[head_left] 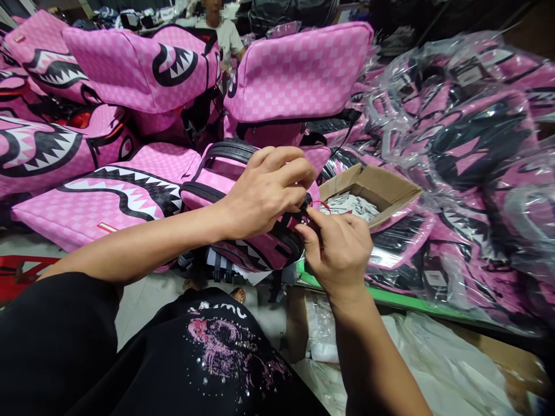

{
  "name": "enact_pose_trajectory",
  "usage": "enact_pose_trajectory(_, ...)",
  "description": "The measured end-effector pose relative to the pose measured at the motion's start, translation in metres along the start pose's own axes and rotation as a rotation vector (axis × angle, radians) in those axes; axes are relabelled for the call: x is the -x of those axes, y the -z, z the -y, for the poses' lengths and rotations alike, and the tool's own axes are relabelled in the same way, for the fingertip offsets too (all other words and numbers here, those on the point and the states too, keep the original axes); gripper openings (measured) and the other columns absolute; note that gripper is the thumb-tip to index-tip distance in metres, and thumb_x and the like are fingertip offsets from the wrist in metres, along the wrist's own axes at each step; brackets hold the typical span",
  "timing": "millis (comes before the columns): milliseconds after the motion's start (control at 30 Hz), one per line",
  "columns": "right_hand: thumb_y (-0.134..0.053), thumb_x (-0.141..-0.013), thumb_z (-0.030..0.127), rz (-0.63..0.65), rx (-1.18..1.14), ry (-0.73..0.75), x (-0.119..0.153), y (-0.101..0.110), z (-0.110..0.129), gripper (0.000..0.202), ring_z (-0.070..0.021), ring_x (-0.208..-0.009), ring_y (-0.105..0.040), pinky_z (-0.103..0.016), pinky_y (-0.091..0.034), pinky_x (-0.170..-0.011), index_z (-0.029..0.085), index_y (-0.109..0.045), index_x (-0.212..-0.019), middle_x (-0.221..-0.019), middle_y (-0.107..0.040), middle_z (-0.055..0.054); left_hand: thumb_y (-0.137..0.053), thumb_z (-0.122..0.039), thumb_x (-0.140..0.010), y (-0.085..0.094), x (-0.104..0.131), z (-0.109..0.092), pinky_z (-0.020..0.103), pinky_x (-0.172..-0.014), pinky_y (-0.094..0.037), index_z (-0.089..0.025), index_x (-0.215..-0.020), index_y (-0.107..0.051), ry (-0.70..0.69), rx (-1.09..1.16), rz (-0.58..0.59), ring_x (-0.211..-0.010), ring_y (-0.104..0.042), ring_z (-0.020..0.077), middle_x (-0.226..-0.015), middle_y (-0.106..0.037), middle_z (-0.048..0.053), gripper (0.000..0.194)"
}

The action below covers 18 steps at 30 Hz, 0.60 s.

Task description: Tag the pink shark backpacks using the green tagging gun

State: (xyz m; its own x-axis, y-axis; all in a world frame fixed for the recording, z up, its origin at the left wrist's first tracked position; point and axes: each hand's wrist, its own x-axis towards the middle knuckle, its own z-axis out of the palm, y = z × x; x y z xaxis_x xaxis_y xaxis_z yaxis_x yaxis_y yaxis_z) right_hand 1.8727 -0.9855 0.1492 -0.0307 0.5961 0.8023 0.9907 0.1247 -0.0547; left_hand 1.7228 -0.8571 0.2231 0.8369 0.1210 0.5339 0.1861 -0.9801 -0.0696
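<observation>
A pink backpack [147,179] with a black-and-white shark-mouth print lies on its side in front of me, its black handle at the middle. Over its right end, my left hand [273,188] is closed, fingers pinched around a small black piece. My right hand [338,242] is closed too, thumb and forefinger pressed together on the same small black piece, from which a thin red loop sticks out. The fingers partly hide this piece, so its exact shape cannot be made out. Just behind my right hand, an open cardboard box [396,193] holds many small white slips.
More pink backpacks [303,75] are heaped behind and to the left. Plastic-wrapped pink bags [481,144] pile up at the right, above a green table edge [390,297]. A person [228,40] is at the back. Clear plastic bags [437,358] lie below right.
</observation>
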Motion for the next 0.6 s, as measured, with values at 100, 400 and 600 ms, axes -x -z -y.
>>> enact_pose_trajectory(100, -0.048, -0.101, 0.038, 0.059, 0.025, -0.019, -0.0036, -0.0019, -0.0035, 0.028, -0.0174, -0.066, -0.052, -0.034, -0.039, -0.075, 0.017, -0.064, -0.11, -0.075, -0.068, -0.005, -0.044, -0.037, -0.1, -0.0003, -0.0029, 0.0007, 0.047, -0.111, -0.029, -0.026, -0.085, -0.068, 0.042, 0.009, 0.042, -0.127, -0.046, 0.0224, -0.117, -0.061, -0.003, 0.031)
enact_pose_trajectory(400, -0.049, -0.1, 0.029, -0.02, 0.065, 0.106, -0.0055, -0.0043, -0.0086, 0.021, -0.0174, -0.066, -0.051, -0.032, -0.039, -0.074, 0.015, -0.06, -0.112, -0.074, -0.066, -0.004, -0.05, -0.038, -0.1, 0.0005, -0.0061, -0.0008, 0.049, -0.118, -0.026, -0.021, -0.079, -0.066, 0.07, 0.097, 0.094, -0.136, -0.044, 0.0212, -0.122, -0.061, -0.007, 0.031)
enact_pose_trajectory(600, -0.05, -0.099, 0.026, -0.005, -0.009, 0.046, -0.01, -0.0097, -0.0101, 0.017, -0.0176, -0.07, -0.054, -0.033, -0.038, -0.072, 0.016, -0.062, -0.106, -0.079, -0.066, -0.004, -0.037, -0.043, -0.102, 0.0032, -0.0091, -0.0033, 0.048, -0.119, -0.025, -0.015, -0.085, -0.063, 0.106, 0.199, 0.124, -0.139, -0.043, 0.0159, -0.119, -0.059, -0.01, 0.042)
